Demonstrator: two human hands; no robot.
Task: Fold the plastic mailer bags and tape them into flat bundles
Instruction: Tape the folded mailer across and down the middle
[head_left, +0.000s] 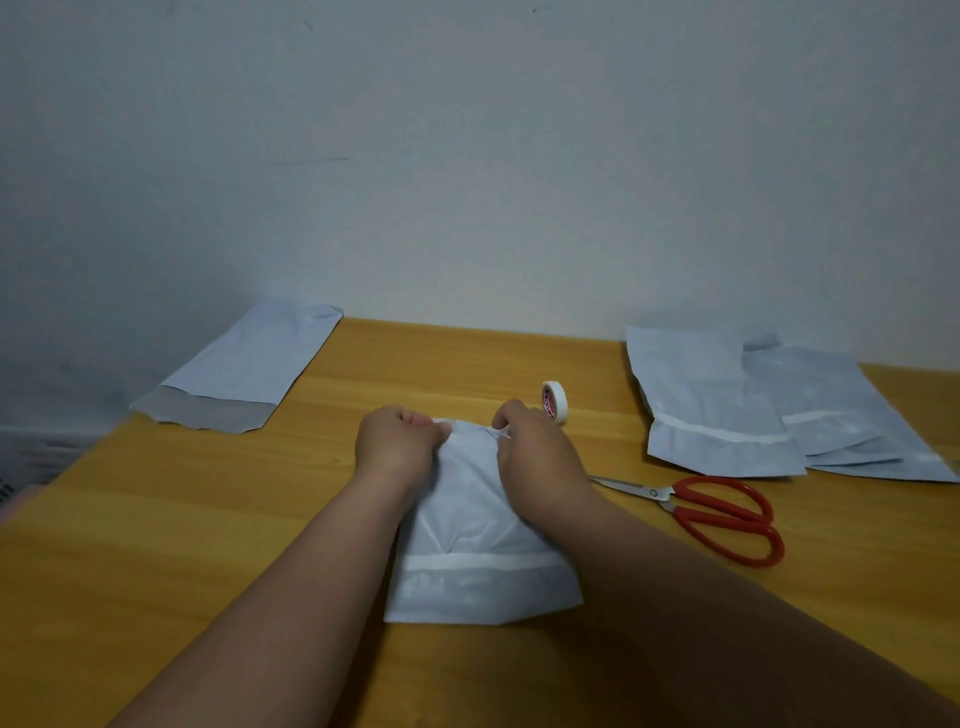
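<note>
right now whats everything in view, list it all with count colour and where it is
mailer bag being worked: one, white, table centre, under both hands
single mailer bag: one, white with grey flap, far left of table
stack of mailer bags: at least three, white, overlapping, far right
tape roll: one, white with red print, standing on edge behind the right hand
scissors: one pair, red handles, right of centre bag
table: one, yellow-brown wood
wall: grey-white, behind table
left hand: pinches the bag's far edge
right hand: pinches the same edge
</note>
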